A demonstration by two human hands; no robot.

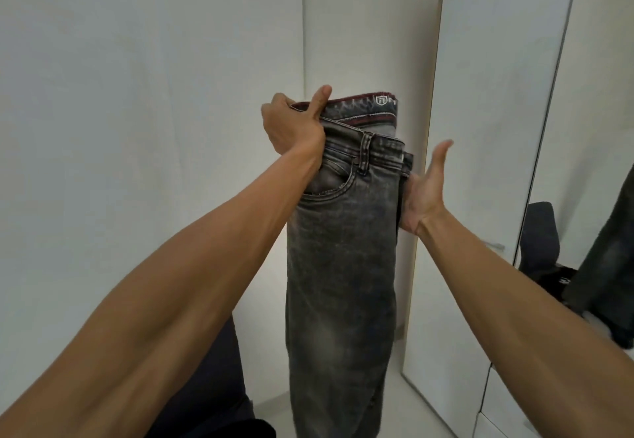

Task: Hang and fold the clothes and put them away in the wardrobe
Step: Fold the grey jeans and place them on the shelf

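Note:
A pair of washed grey-black jeans (343, 266) hangs upright in front of me at arm's length, waistband up, legs together and dropping out of the bottom of the view. My left hand (291, 125) grips the waistband at its upper left corner, thumb over the dark red inner band. On the other side, my right hand (423, 194) holds the right edge just below the waistband, with the thumb raised and the fingers hidden behind the denim.
White walls meet in a corner behind the jeans. On the right stands a white wardrobe door (480, 163) with a pale wooden edge. Beside it a mirror panel (583, 197) reflects a dark chair and dark clothes. The floor (411, 413) is pale.

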